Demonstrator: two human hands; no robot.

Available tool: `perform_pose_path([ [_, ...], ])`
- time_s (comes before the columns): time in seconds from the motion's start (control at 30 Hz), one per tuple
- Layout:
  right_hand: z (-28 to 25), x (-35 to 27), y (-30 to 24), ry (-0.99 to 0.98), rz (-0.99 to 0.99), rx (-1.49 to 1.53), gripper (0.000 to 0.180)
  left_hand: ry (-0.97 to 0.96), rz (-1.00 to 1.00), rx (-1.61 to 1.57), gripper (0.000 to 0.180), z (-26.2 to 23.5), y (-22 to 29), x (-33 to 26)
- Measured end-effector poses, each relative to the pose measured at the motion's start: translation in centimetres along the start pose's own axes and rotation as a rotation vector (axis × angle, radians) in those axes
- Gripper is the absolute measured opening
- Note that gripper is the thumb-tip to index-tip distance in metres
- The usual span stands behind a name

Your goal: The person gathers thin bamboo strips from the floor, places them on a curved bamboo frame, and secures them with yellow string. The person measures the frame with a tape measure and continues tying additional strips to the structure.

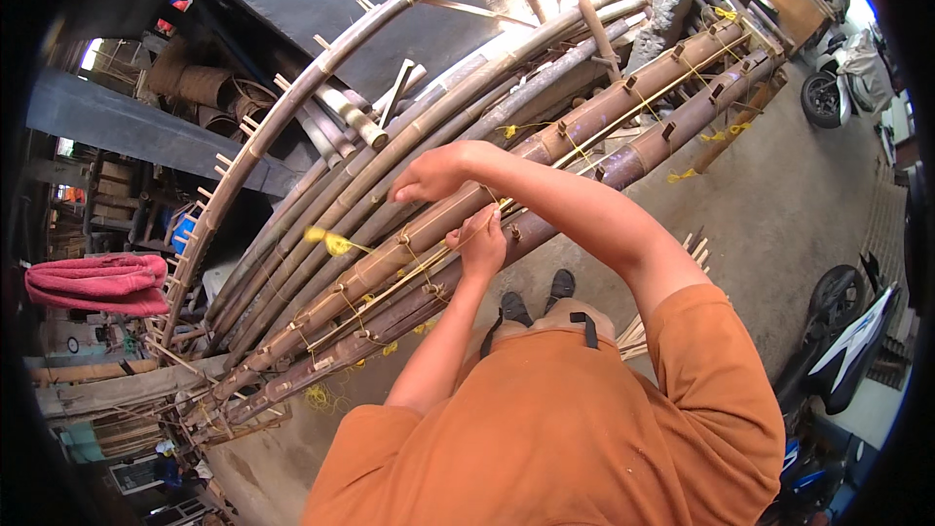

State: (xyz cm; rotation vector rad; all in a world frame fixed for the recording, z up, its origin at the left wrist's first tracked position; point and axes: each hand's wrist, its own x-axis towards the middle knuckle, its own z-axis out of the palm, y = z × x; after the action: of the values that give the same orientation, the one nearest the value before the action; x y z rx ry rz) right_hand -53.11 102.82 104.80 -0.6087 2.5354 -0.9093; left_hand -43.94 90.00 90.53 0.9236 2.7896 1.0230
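My left hand (480,242) is closed, fingertips pinched together at a bit of yellow twine between two long bamboo poles. Above and left of it, my right hand (430,173) bends down at the wrist with its fingers stretched out, and no held thing shows in them. A blurred yellow twine bundle (334,242) hangs over the poles to the left, its tail trailing toward my hands. The upper bamboo pole (394,251) and the lower bamboo pole (390,310) carry short pegs and twine ties. Thin bamboo strips (429,265) run lengthwise between them.
More long poles (360,190) lie stacked behind, under a curved pegged bamboo rail (321,68). A red towel (97,284) hangs at the left. Split bamboo sticks (635,336) lie on the floor by my right side. Motorbikes (845,331) stand along the right.
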Motion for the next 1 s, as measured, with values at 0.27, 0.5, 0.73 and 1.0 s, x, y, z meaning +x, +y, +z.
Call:
perform_pose_path([
  [0.27,5.1,-4.0,6.8,0.453,0.346,0.637,0.043,-0.152,-0.185,-0.028,0.031,-1.1,0.8,0.7],
  [0.5,21.5,-16.8,1.0,0.276,0.203,0.270,0.044,-0.118,-0.113,0.026,0.027,-1.0,1.5,1.0],
  [0.73,23.9,-14.8,0.7,0.352,0.283,0.148,0.043,-0.085,-0.130,-0.699,0.026,-1.9,1.9,15.8],
  [1.0,25.4,-12.4,-3.2,0.547,0.448,-0.087,0.025,-0.129,0.008,-0.248,0.036,-3.9,-7.4,14.8],
])
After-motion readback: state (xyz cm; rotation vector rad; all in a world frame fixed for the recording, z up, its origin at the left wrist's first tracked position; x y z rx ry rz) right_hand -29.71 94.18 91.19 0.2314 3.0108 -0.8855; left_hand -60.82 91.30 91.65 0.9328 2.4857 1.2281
